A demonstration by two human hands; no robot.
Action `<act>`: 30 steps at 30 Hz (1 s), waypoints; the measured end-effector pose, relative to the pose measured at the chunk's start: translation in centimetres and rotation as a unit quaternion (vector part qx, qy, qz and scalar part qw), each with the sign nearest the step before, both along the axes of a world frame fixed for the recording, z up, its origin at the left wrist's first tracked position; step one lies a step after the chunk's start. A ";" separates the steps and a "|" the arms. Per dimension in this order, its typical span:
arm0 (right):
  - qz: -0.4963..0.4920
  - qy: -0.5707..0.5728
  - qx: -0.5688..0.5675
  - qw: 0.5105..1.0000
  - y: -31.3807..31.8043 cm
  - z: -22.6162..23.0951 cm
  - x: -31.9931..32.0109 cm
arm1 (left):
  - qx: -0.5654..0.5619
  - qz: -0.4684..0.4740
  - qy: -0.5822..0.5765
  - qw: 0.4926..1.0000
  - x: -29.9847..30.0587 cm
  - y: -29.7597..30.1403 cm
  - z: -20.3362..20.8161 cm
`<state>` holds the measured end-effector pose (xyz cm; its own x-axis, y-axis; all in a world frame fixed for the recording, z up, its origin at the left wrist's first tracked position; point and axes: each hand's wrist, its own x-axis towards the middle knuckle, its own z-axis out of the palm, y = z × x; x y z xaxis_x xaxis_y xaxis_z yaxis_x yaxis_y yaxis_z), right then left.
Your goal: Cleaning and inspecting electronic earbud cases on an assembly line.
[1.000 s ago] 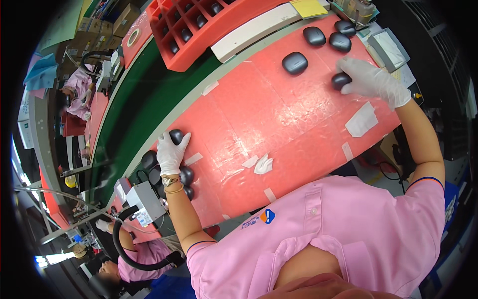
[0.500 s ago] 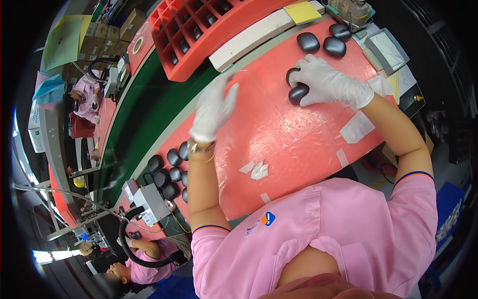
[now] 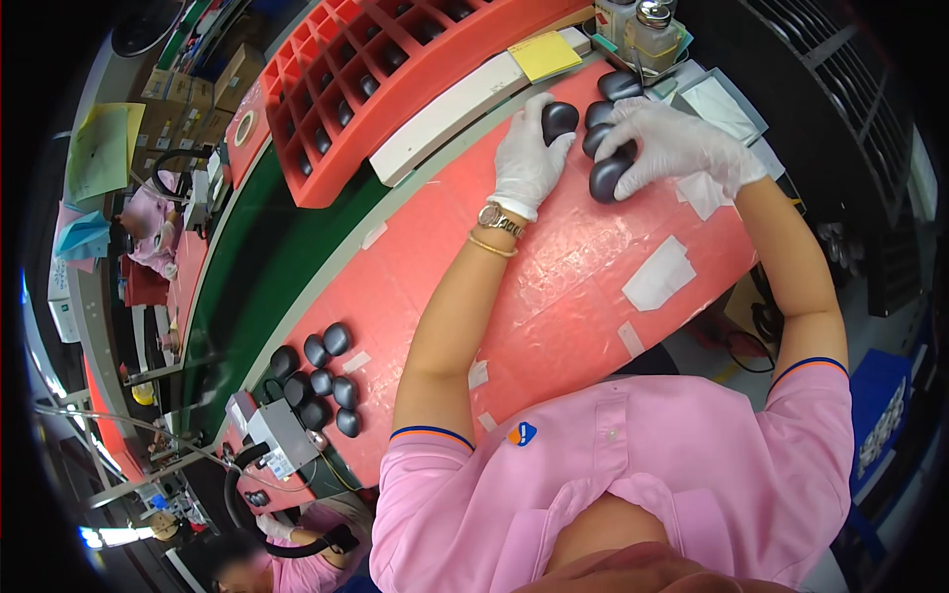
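Note:
My left hand, in a white glove, has its thumb and fingers round a dark, glossy, rounded case at the far side of the red-covered table. Just to its right, my gloved right hand arches over two similar dark cases. Its thumb and fingers grip the nearer case and the one behind it, which the fingers partly cover. Beyond those fingers lie two more cases, one close to them and another farther back.
Several more dark cases stand grouped at the table's left end beside a grey box. A red compartment tray sits over the green belt. White paper pieces lie near my right arm. Co-workers are at the left.
My left hand has moved right and closed round a dark case. My right hand, still on two cases, has moved them close to the cases at the far right. The head view has shifted.

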<state>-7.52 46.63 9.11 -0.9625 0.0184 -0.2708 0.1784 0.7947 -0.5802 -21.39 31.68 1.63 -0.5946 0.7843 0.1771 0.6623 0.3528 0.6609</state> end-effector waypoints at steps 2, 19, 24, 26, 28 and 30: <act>-0.006 0.011 -0.008 1.000 0.5 0.0 -0.8 | 0.056 -0.029 0.046 0.997 -0.1 -1.2 -0.3; 0.187 -0.049 -0.016 0.981 -2.4 1.3 0.8 | 0.071 -0.083 -0.105 0.988 -1.0 -1.1 -1.9; 0.222 -0.087 -0.077 0.968 -0.8 1.8 0.4 | 0.047 -0.190 -0.246 0.949 0.0 -0.4 0.3; 0.270 -0.049 -0.111 0.955 -1.0 0.7 0.3 | 0.040 -0.201 -0.300 0.932 -0.2 -0.8 0.4; 0.279 -0.056 -0.128 0.950 -1.0 -0.1 0.9 | 0.017 -0.205 -0.323 0.924 0.2 -0.6 0.4; 0.256 -0.088 -0.148 0.951 -0.7 0.9 2.5 | 0.067 -0.184 -0.399 0.896 1.1 0.2 0.1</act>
<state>-4.99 45.95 10.03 -0.7635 -0.5429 -0.3498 -0.0729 0.6106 -0.7886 -20.28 31.86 1.71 -0.2798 0.9566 -0.0810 0.0152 0.0888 0.9959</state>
